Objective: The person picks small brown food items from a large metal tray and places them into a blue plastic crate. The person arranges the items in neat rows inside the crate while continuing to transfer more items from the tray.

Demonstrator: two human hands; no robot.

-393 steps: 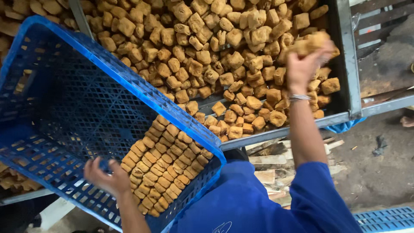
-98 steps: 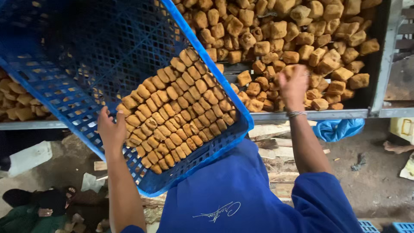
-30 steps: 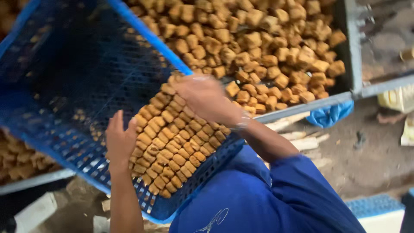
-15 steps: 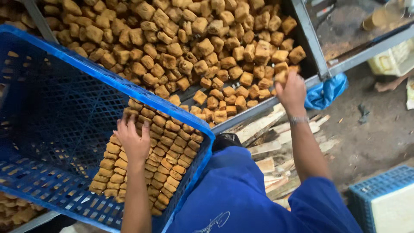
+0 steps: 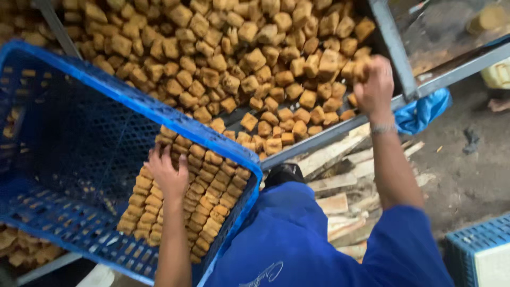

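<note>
A blue plastic crate (image 5: 79,175) leans against my body, tilted, with neat rows of golden-brown fried cubes (image 5: 207,196) packed in its near corner. My left hand (image 5: 167,172) lies flat on those packed cubes, fingers apart. A large metal tray (image 5: 396,50) beyond the crate is heaped with loose fried cubes (image 5: 223,64). My right hand (image 5: 374,85) is at the tray's right corner, closed around a few of the loose cubes.
Split firewood (image 5: 340,180) lies on the dirt ground under the tray. A blue bag (image 5: 422,111) hangs by the tray's frame. Another blue crate (image 5: 478,255) stands at the bottom right. More cubes (image 5: 21,250) lie on a lower tray at the bottom left.
My right hand has moved further right along the tray and closed on some cubes. My left hand has stayed on the packed rows in the crate.
</note>
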